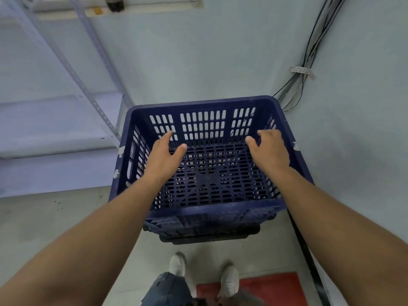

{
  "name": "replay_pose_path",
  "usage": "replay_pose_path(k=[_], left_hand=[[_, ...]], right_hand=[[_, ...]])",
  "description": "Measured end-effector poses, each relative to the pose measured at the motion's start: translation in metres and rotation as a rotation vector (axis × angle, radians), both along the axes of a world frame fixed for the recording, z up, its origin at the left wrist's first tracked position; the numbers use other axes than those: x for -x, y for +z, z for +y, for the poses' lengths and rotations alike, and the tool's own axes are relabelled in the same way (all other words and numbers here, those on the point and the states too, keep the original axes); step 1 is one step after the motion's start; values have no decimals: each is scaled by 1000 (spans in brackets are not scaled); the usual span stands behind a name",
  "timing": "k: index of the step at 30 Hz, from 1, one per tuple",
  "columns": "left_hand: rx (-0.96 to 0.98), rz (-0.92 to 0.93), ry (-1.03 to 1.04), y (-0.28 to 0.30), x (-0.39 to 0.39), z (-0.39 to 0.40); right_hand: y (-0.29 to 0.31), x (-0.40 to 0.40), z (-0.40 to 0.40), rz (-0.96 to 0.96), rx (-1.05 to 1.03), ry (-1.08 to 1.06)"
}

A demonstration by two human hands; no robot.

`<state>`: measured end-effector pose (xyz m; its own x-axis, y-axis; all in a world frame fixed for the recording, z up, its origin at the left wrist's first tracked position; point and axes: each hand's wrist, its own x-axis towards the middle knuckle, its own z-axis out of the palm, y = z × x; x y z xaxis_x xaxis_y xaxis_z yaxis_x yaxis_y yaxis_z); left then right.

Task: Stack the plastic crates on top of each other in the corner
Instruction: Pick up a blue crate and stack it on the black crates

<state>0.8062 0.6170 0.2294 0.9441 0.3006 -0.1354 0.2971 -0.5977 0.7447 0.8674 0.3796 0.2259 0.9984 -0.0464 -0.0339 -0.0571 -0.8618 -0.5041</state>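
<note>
A dark blue slotted plastic crate (205,102) sits on top of a stack in the corner of the room. Beneath its front rim show the edges of lower crates (205,236), blue and black. Both my arms reach over the top crate's opening. My left hand (164,154) hovers inside near the left wall, fingers spread, holding nothing. My right hand (268,149) hovers inside near the right wall, fingers curled loosely and apart, touching nothing that I can see.
A metal shelving rack (66,120) stands to the left of the stack. A bundle of cables (302,80) runs down the right wall behind the crate. A red mat (276,288) lies on the floor by my feet (229,281).
</note>
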Motion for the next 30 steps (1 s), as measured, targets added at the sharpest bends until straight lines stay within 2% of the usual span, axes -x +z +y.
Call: replay_pose_path(k=[3, 6, 10, 19, 25, 30], left_hand=[[31, -40, -57, 11, 4, -8], [140, -65, -111, 17, 9, -12], [287, -40, -210, 22, 21, -13], [449, -29, -396, 38, 65, -13], [548, 9, -534, 40, 99, -45], [596, 59, -714, 42, 153, -88]], right_hand=[[5, 19, 3, -23, -180, -80], [16, 48, 3, -74, -322, -201], [35, 100, 6, -189, -365, -327], [46, 207, 29, -217, -560, -708], [51, 283, 20, -264, -640, -925], [54, 364, -3, -383, -679, -1091]])
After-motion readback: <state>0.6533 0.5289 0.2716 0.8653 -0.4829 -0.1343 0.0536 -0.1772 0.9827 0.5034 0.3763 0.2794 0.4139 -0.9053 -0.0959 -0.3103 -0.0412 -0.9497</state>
